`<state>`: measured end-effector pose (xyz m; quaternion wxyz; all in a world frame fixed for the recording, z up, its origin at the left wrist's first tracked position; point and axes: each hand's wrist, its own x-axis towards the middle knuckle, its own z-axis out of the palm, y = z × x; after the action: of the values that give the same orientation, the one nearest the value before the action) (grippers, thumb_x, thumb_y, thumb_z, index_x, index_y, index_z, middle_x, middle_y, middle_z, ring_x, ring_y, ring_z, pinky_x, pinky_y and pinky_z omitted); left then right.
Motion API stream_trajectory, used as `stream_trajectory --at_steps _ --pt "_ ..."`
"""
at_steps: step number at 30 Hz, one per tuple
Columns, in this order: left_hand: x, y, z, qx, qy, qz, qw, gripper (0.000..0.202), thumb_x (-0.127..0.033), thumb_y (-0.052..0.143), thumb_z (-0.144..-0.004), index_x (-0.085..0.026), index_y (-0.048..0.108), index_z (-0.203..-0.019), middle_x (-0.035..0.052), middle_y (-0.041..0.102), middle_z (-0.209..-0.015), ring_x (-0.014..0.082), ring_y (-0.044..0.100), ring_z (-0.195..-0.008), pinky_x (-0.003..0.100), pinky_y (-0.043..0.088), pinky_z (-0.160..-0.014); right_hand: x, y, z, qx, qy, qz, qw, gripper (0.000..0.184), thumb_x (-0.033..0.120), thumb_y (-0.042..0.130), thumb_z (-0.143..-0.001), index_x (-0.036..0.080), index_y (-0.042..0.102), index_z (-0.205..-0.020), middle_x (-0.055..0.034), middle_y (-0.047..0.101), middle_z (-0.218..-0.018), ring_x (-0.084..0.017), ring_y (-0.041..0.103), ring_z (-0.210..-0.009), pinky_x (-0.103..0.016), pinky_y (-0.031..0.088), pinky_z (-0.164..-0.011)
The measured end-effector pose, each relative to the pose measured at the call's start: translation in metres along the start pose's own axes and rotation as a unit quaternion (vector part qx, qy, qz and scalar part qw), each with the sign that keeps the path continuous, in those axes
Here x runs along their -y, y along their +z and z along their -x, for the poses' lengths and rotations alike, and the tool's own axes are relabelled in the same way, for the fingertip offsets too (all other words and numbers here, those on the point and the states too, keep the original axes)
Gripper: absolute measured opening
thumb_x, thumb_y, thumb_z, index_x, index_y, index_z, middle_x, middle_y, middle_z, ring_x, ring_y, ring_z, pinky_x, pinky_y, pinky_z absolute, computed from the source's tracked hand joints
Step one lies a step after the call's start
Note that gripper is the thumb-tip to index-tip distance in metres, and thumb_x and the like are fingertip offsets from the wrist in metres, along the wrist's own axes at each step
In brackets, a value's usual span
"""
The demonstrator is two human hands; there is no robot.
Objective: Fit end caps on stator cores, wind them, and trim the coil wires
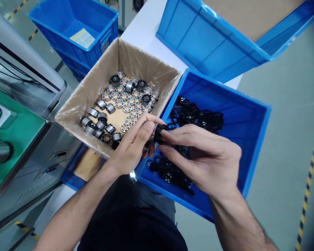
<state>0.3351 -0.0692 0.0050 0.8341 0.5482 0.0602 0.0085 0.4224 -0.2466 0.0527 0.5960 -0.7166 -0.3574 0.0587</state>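
Left hand [131, 150] closes around a short metal cylinder [152, 134], while the right hand [209, 157] pinches the black toothed ring [159, 134] at its end. They meet above the adjoining rims of a film-lined cardboard box [141, 57] and a blue bin [253, 136]. Bare cardboard shows between silver rings [127, 108] in the box; smooth blue bottom borders the heaped black pieces [199, 115] on the right. Beyond that rim lies open floor [285, 146]. Fingers mostly hide the cylinder's gray side; the ring looks dark and notched.
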Motion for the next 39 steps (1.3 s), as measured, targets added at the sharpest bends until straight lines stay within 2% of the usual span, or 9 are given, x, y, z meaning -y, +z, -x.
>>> stream_trajectory --at_steps 8,13,16,19,25,29,33,36,39 --pt "-0.022 -0.01 0.0 0.034 0.017 -0.162 0.986 0.051 -0.071 0.048 -0.126 -0.027 0.068 -0.139 0.005 0.076 -0.112 0.0188 0.067 -0.083 0.034 0.057 -0.078 -0.014 -0.006 -0.002 0.003 0.04 -0.068 0.997 0.03 0.009 0.1 -0.09 0.03 0.097 -0.112 -0.0028 0.092 -0.104 -0.02 0.087 -0.09 -0.033 0.074 -0.082" --pt "-0.057 -0.066 -0.012 -0.078 0.035 -0.603 0.793 0.041 -0.056 0.068 -0.117 -0.024 0.077 -0.141 0.0127 0.075 -0.134 0.0359 0.073 -0.121 0.055 0.056 -0.116 -0.039 -0.064 -0.003 0.08 0.089 0.158 0.98 0.016 0.021 0.091 -0.103 0.026 0.094 -0.119 -0.0047 0.089 -0.105 -0.018 0.081 -0.084 -0.032 0.067 -0.079" --pt "-0.06 -0.104 -0.018 -0.098 -0.037 -0.672 0.733 0.054 -0.068 0.076 -0.108 -0.025 0.08 -0.14 0.0127 0.069 -0.119 0.0419 0.073 -0.12 0.06 0.058 -0.113 -0.06 -0.072 0.0 0.274 0.169 0.366 0.873 0.027 0.018 0.078 -0.111 0.021 0.091 -0.134 -0.0091 0.089 -0.119 -0.021 0.083 -0.091 -0.035 0.067 -0.089" --pt "-0.054 -0.12 -0.019 -0.147 -0.019 -0.637 0.757 0.08 -0.083 0.085 -0.094 -0.027 0.078 -0.152 0.0111 0.063 -0.111 0.0445 0.072 -0.121 0.06 0.058 -0.11 -0.079 -0.055 0.006 0.405 0.208 0.444 0.772 0.038 0.025 0.083 -0.11 0.021 0.086 -0.148 -0.0135 0.086 -0.138 -0.029 0.088 -0.108 -0.039 0.067 -0.095" --pt "-0.055 -0.11 -0.017 -0.145 -0.002 -0.606 0.782 0.077 -0.071 0.089 -0.095 -0.029 0.076 -0.159 0.009 0.073 -0.115 0.039 0.073 -0.11 0.059 0.06 -0.109 -0.093 -0.031 0.02 0.466 0.209 0.434 0.742 0.03 0.022 0.093 -0.099 0.021 0.091 -0.128 -0.0138 0.086 -0.138 -0.032 0.089 -0.105 -0.036 0.065 -0.087" --pt "-0.06 -0.107 -0.015 -0.174 -0.002 -0.565 0.806 0.065 -0.06 0.091 -0.093 -0.029 0.079 -0.148 0.0068 0.071 -0.105 0.0326 0.069 -0.097 0.053 0.057 -0.102 -0.09 -0.035 0.021 0.452 0.202 0.384 0.78 0.025 0.017 0.092 -0.098 0.02 0.088 -0.122 -0.0126 0.086 -0.14 -0.028 0.088 -0.1 -0.036 0.067 -0.09" --pt "-0.06 -0.098 -0.011 -0.209 0.009 -0.379 0.901 0.059 -0.047 0.086 -0.092 -0.026 0.071 -0.146 0.0019 0.059 -0.105 0.0198 0.061 -0.086 0.045 0.055 -0.09 -0.086 -0.049 0.024 0.394 0.204 0.298 0.845 0.028 0.024 0.088 -0.105 0.022 0.085 -0.133 -0.0088 0.091 -0.127 -0.023 0.088 -0.099 -0.034 0.07 -0.095" --pt "-0.055 -0.075 -0.008 -0.19 -0.001 -0.198 0.962 0.05 -0.024 0.079 -0.081 -0.024 0.063 -0.129 0.0015 0.06 -0.113 0.013 0.063 -0.089 0.035 0.055 -0.084 -0.075 -0.059 0.031 0.306 0.211 0.245 0.895 0.038 0.043 0.083 -0.113 0.02 0.076 -0.143 -0.0078 0.089 -0.112 -0.02 0.086 -0.085 -0.032 0.071 -0.081" --pt "-0.046 -0.04 -0.007 -0.164 -0.049 -0.058 0.984 0.037 -0.037 0.083 -0.091 -0.026 0.058 -0.116 0.001 0.068 -0.103 0.0133 0.064 -0.076 0.027 0.049 -0.061 -0.05 -0.059 0.034 0.171 0.213 0.083 0.958 0.036 0.054 0.083 -0.115 0.022 0.074 -0.129 -0.0059 0.089 -0.102 -0.02 0.089 -0.082 -0.029 0.071 -0.074"
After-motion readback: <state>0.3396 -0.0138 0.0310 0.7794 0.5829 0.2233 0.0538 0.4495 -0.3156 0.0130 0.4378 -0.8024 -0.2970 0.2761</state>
